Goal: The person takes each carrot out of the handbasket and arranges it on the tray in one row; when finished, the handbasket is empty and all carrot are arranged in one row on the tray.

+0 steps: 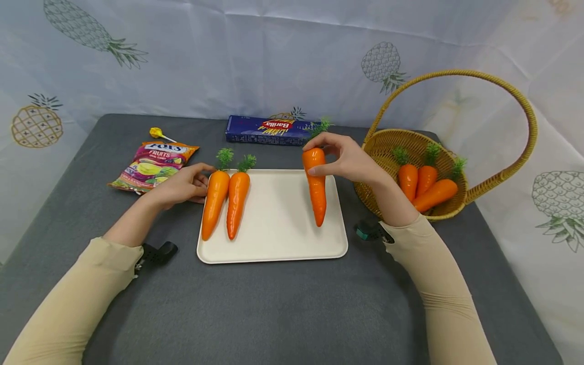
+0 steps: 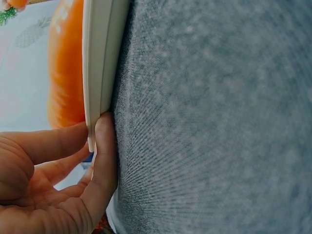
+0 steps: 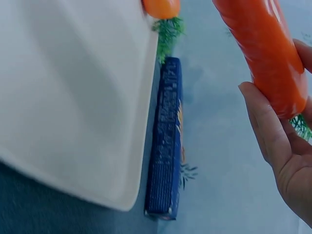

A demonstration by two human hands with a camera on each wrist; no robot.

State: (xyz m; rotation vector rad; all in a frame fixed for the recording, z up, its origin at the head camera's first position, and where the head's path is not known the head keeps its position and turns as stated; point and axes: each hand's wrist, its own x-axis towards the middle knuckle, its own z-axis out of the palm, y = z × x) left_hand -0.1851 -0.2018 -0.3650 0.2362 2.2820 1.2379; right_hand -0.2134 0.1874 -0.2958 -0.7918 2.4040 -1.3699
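- Left hand (image 1: 184, 187): one, pinching the rim of the cream rectangular tray (image 1: 274, 218), thumb above and fingers beneath.
- Right hand (image 1: 344, 159): one, gripping the thick end of a glossy orange tapered carrot with a feathery green top (image 1: 317, 195), held over the tray's right part.
- Laid down: two glossy orange carrots with green tops (image 1: 238, 203), side by side on the tray, just right of the left hand.
- Remaining elsewhere: three shorter-looking orange carrots with green tops (image 1: 426, 178), in a tan woven basket with a tall arched handle (image 1: 383, 152), right of the right hand; whether these are wanted cannot be told.
- Progress, as judged: two placed, a third in hand and not yet set down.
- Carrots visible: six. Trays: one. Baskets: one.
- Purple-and-orange candy bag (image 1: 152, 167): one, just beyond the left hand.
- Yellow-wrapped lollipop (image 1: 156, 133): one, beyond the bag.
- Dark blue oblong pasta box (image 1: 269, 132): one, beyond and between the hands.
- Dark grey desk (image 1: 255, 314): one, beneath everything.
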